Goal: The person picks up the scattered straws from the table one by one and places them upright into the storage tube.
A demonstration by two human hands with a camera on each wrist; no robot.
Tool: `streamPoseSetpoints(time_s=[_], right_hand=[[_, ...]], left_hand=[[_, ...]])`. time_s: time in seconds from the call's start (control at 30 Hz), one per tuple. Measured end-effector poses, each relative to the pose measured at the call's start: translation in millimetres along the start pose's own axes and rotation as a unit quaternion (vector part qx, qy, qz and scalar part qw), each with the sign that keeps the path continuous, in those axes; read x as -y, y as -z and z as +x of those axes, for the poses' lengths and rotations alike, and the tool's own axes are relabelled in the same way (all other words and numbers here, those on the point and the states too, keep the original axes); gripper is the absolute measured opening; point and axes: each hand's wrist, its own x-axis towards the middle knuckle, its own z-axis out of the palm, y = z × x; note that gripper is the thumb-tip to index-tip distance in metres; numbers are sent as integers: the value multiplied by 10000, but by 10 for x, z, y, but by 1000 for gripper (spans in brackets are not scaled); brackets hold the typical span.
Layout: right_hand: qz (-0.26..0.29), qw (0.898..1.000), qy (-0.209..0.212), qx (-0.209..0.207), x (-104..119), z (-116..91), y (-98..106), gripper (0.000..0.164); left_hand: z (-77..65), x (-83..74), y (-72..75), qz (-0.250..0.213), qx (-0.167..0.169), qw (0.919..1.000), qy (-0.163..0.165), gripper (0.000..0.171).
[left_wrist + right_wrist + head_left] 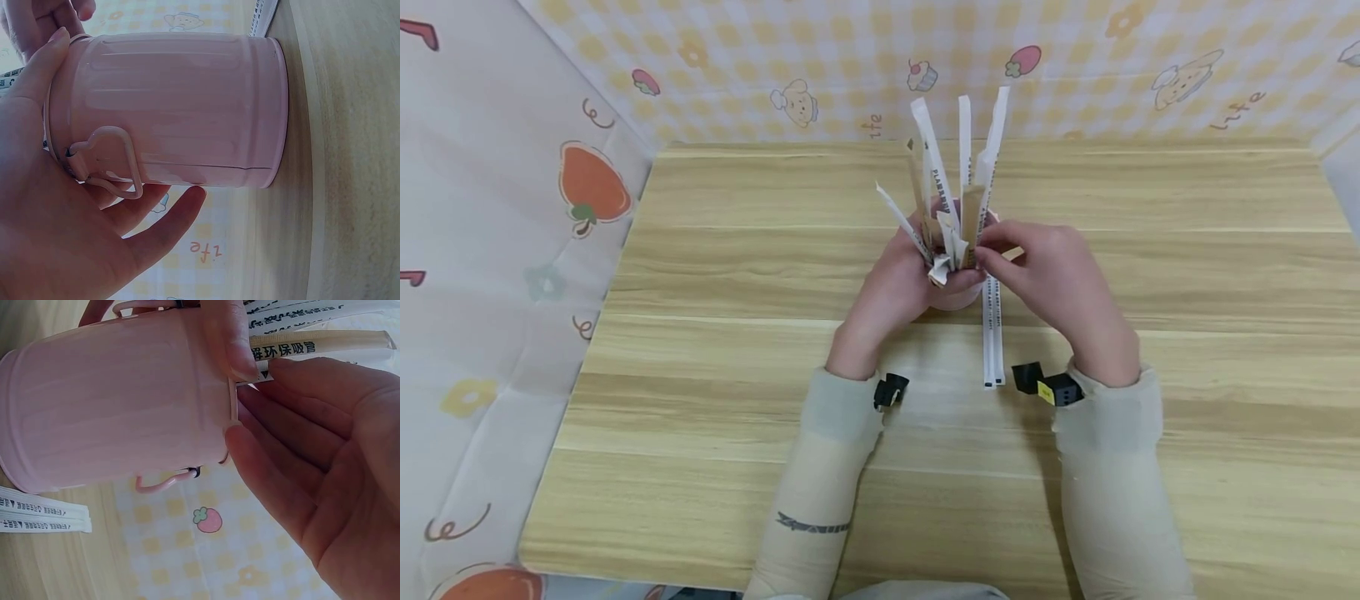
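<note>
My left hand [898, 275] grips a pink metal can [169, 106] near its rim, thumb over the edge and fingers behind. The can stands upright on the table, with small wire handles [125, 147] on its sides. Several paper-wrapped straws [932, 154], white and brown, and crumpled wrapper pieces [942, 268] stick out of its mouth. At the right of the rim, my right hand [1045, 262] has its thumb on the edge. Its loosely bent forefinger touches a brown-wrapped straw [312, 347]; its other fingertips are partly hidden behind the rim.
Two white wrapped straws [992, 333] lie side by side on the wooden table [700, 400], close to the can's right. A checked, patterned cloth [850, 67] hangs behind the table. Another printed cloth [490, 208] covers the left side.
</note>
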Motion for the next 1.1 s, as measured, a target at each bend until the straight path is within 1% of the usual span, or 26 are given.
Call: streamPoseSetpoints(time_s=[0.13, 0.27, 0.37, 0.5, 0.57, 0.67, 0.8, 0.9, 1.03, 1.1], right_hand=[[19, 10000, 37, 30, -10, -10, 17, 17], [32, 10000, 37, -82, -27, -17, 35, 17], [84, 9994, -45, -343, -41, -23, 54, 19], [233, 9957, -201, -875, -56, -35, 72, 21], [281, 9931, -345, -1086, -72, -37, 73, 22], [353, 9899, -654, -1208, -104, -33, 63, 26], [396, 9849, -1165, -1219, -147, -22, 49, 30], [372, 9810, -1574, -1074, -183, -18, 39, 32], [337, 9754, -2093, -602, -250, -14, 20, 36], [344, 9714, -2331, -305, -290, -9, 4, 38]], left_hand=[[11, -1, -1, -24, -42, 9999, -95, 68], [17, 5, -8, -49, -91, 9996, -266, 64], [9, 7, -8, 178, -103, 9994, -285, 67], [-7, 4, -5, 513, -133, 9983, -240, 75], [-5, 4, -7, 457, -122, 9987, -179, 77], [-7, 0, -4, 369, -149, 9990, -183, 78], [-17, -2, 4, 500, -159, 9985, -157, 78], [-19, 2, 4, 525, -141, 9985, -111, 80], [-13, 9, 1, 432, -126, 9990, -60, 82], [-13, 14, 2, 499, -132, 9986, -89, 85]])
